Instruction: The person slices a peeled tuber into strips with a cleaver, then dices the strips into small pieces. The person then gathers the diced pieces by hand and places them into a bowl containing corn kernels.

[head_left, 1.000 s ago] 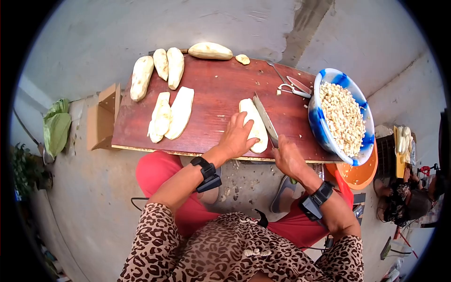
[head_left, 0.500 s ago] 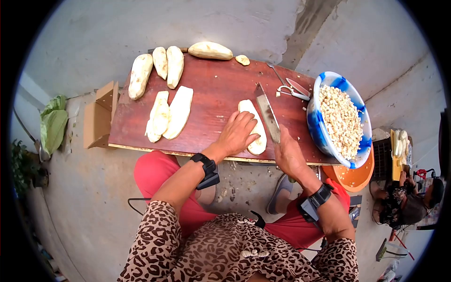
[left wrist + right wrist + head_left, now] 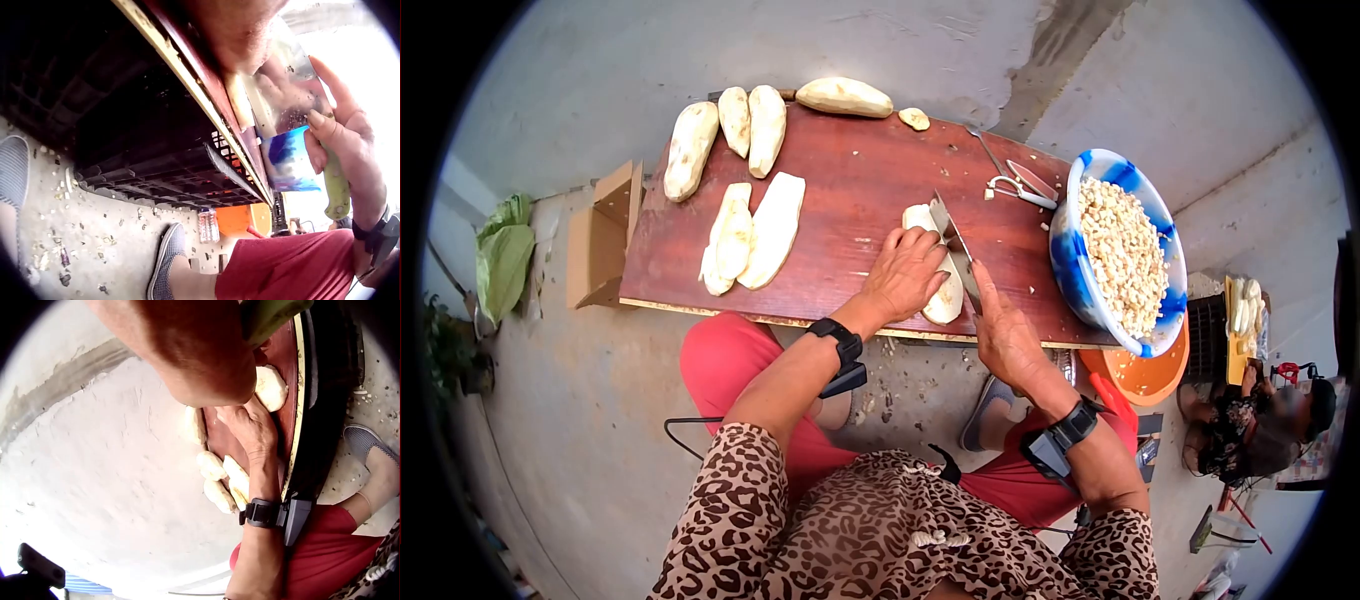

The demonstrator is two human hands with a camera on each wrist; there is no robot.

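Observation:
On the red-brown table (image 3: pixel 850 190), a pale peeled sweet potato half (image 3: pixel 944 301) lies near the front edge. My left hand (image 3: pixel 903 277) holds it down from above, fingers bent over it and thumb toward the near end. A broad kitchen knife (image 3: pixel 951 236) is in my right hand (image 3: pixel 1012 342), its blade upright along the sweet potato's right side and overlapping it. The left wrist view shows the knife's green handle (image 3: pixel 338 194) in the palm, the forefinger extended along the blade. In the right wrist view, my right hand (image 3: pixel 194 356) hides most of the knife.
At right stands a blue-and-white bowl (image 3: pixel 1062 262) of diced pieces, beside a peeler (image 3: pixel 1022 194). Several peeled sweet potatoes (image 3: pixel 691 152) lie at the back left, with flat halves (image 3: pixel 774 232) nearer. A cardboard box (image 3: pixel 605 240) sits left; another person (image 3: pixel 1260 430) is far right.
The knife went from beside the sweet potato, lifted away with its blade tilted, and came back against its right side. My left hand's fingers shifted on the sweet potato and bent more.

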